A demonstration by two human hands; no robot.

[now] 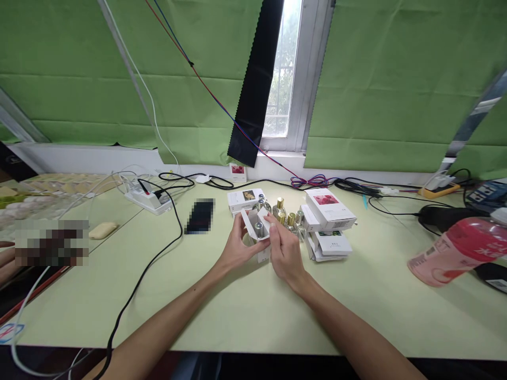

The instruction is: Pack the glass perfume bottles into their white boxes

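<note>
One white carton (250,224), likely crushable, needs gentle side hold: left hand (238,244) grips nine o'clock; right hand (285,249) touches two, grip unclear.

Open white box (250,224): 1. Silver-capped bottle (259,228) inside box: 1. Gold-capped bottles (279,208), right of box: at least 3. White power strip (149,200), left of box: 1. Pink drink bottle (451,253), far right of box: 1.

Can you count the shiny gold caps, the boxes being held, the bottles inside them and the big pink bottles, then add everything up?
Gold caps showing: 3
Held box: 1
Silver-topped bottle inside: 1
Big pink bottle: 1
Total: 6
</note>
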